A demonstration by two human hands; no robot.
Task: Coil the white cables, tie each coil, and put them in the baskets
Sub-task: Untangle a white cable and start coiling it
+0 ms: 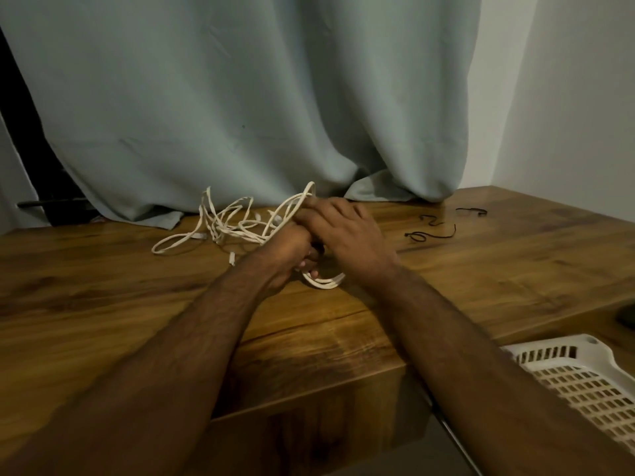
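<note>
A tangle of white cables [226, 225] lies on the wooden table near the curtain. My left hand [288, 252] grips a small coil of white cable [324, 281], whose lower loops show under my fingers. My right hand [343, 228] lies over the left, its fingers curled round cable strands that arch up toward the tangle. Several black ties [433, 231] lie on the table to the right of my hands. A white lattice basket [584, 376] stands at the lower right, below the table's edge.
A grey-green curtain [257, 115] hangs at the back and drapes onto the table [103, 286]. A white wall stands at the right. A dark object [627, 317] sits at the right edge of the table.
</note>
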